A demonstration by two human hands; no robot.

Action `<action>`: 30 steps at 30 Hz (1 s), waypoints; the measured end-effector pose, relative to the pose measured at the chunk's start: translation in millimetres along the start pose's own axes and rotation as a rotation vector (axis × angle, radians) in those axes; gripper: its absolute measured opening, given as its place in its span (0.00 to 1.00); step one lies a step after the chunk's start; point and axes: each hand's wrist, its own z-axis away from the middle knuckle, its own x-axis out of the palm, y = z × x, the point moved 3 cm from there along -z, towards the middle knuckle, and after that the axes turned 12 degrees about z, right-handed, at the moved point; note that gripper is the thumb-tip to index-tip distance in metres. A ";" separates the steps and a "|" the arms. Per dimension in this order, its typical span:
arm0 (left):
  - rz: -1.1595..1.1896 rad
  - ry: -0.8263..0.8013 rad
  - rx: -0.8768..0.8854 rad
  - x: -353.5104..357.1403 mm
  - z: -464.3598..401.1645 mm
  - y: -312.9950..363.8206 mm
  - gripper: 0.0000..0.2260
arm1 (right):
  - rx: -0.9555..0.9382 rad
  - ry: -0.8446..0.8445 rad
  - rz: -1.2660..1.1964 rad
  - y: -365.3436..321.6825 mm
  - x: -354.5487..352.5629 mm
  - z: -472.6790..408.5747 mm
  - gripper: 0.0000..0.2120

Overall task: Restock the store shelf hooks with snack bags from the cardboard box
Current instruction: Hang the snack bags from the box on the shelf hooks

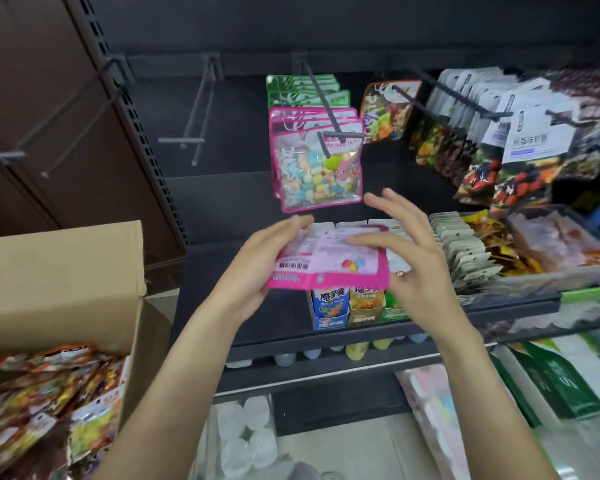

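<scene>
A pink snack bag (326,261) lies flat between my hands, its printed back facing up. My left hand (257,268) grips its left edge, fingers curled over the top. My right hand (413,251) is at its right side with fingers spread; the thumb lies across the bag. Just above, several matching pink bags (317,161) of pastel candy hang on a dark hook (321,98), behind them green bags (302,86). The open cardboard box (63,271) stands at lower left with orange snack bags (42,393) inside.
Two empty double hooks (194,109) stick out to the left of the pink bags. Hooks to the right carry a fruit bag (388,112) and white-labelled bags (520,133). Small boxed snacks (347,306) and trays of packets (471,251) sit on the shelf below my hands.
</scene>
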 end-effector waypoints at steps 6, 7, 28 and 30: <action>-0.411 0.049 0.116 -3.7 4.9 2.9 0.29 | 0.397 0.032 -0.362 8.8 -9.6 -28.8 0.07; -0.392 0.114 0.232 -5.6 4.1 5.0 0.22 | 0.392 0.007 -0.338 11.1 -8.6 -33.6 0.08; -0.759 0.327 0.795 5.1 -54.3 23.9 0.26 | 0.378 0.141 0.133 39.2 8.8 -95.1 0.20; -0.813 0.370 0.815 5.8 -61.0 28.2 0.26 | 0.375 0.171 0.189 43.2 15.2 -103.6 0.21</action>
